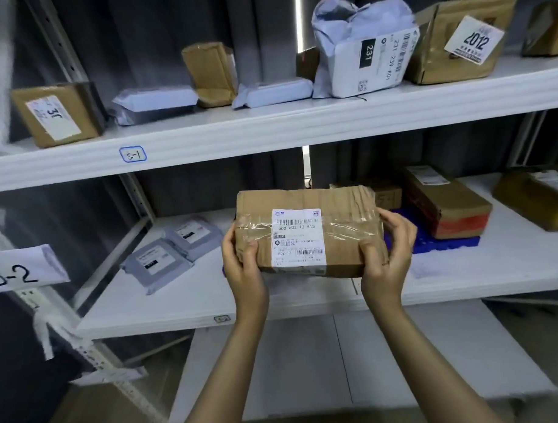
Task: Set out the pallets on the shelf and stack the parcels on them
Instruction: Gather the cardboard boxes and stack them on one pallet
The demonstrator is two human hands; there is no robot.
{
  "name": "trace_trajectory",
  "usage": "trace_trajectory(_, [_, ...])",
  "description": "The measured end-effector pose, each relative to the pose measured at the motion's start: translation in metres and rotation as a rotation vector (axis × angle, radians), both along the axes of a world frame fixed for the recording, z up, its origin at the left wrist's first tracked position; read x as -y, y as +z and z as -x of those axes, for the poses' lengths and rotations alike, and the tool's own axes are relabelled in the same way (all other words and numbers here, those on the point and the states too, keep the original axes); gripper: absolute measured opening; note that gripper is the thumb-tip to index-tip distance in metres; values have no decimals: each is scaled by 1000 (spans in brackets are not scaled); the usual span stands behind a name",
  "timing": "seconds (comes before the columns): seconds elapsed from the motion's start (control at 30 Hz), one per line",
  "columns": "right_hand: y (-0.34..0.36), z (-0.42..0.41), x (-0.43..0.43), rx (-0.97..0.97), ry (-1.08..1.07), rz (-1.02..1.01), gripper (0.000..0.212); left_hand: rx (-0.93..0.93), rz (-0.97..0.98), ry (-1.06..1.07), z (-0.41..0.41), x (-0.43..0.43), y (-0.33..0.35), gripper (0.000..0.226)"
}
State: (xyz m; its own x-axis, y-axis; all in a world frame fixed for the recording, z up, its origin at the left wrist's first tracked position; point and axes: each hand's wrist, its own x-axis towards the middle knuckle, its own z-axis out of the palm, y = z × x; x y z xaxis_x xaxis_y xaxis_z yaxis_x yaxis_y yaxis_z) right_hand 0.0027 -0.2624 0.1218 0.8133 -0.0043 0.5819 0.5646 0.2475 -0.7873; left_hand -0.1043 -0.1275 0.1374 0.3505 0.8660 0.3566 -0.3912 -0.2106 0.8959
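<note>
Two bare arms reach forward: the left grip point(242, 260) and right grip point(387, 252) curl round the ends of a taped brown parcel point(307, 234), held over the middle shelf point(208, 297). Behind it, rightward — a blue pallet point(445, 243) carrying another box point(446, 202).

hands point(243, 263) 2 | blue pallet point(446, 244) 1 | poly bags point(156, 264) 5 | cardboard parcels point(344, 206) 9

The left hand point(243, 263) grips the left end of a brown cardboard parcel point(307, 232) and the right hand point(388, 255) grips its right end, with the white label facing up. Just right of the parcel lies a blue pallet point(443, 242) carrying a red-taped box point(445, 202). Left of the parcel lie two grey mailers point(168, 250), and above it runs an upper shelf point(268, 129) lined with packages.
</note>
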Motion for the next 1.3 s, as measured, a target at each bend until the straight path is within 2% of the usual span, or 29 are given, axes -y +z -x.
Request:
trace_trajectory(0.27, [-40, -41, 27, -220, -126, 94, 42, -293, 86, -178, -49, 17, -46, 42])
trace_trajectory(0.57, [-53, -105, 41, -420, -249, 320, 48, -463, 148, -195, -123, 25, -63, 43])
trace_trajectory(0.8, [-59, -169, 36, -356, -273, 572, 36, -471, 243, -95, -191, 22, -76, 37])
trace_trajectory(1.0, [-53, -210, 27, -296, -207, 619, 40, -486, 311, -22, -244, 19, -86, 37])
trace_trajectory(1.3, [-75, -247, 27, -222, -231, 763, 39, -503, 383, 97, -305, 17, -108, 46])
